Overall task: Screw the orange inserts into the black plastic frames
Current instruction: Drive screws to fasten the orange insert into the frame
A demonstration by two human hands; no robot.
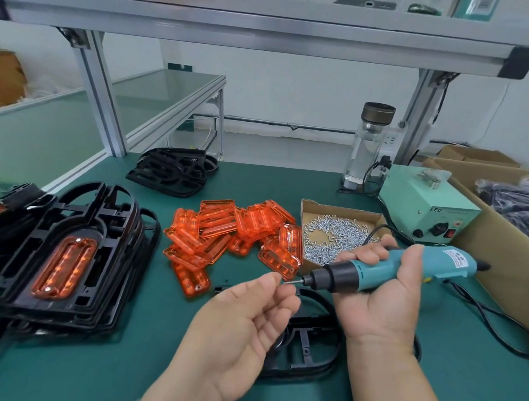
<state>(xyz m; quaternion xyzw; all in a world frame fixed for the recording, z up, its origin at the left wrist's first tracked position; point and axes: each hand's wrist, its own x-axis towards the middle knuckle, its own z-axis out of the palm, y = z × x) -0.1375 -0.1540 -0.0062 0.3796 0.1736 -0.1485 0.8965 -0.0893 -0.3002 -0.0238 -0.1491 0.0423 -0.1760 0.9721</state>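
Right hand [377, 296] grips teal screwdriver [448, 261]; left hand [245, 327] pinches bit [294, 281] tip.

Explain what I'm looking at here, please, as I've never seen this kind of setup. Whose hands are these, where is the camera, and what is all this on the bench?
There is no machine here. A person works with bare hands, and the single picture comes from a camera worn on their head, looking forward and down at the bench. The right hand grips a teal electric screwdriver, its thin bit pointing left. The left hand has its fingertips at the bit's tip; whether they pinch a screw is too small to tell. On the green bench lie a pile of orange inserts and a cardboard tray of screws. At the left is a stack of black frames, the top one with an insert already fitted. Another black frame lies under the hands, partly hidden by them.
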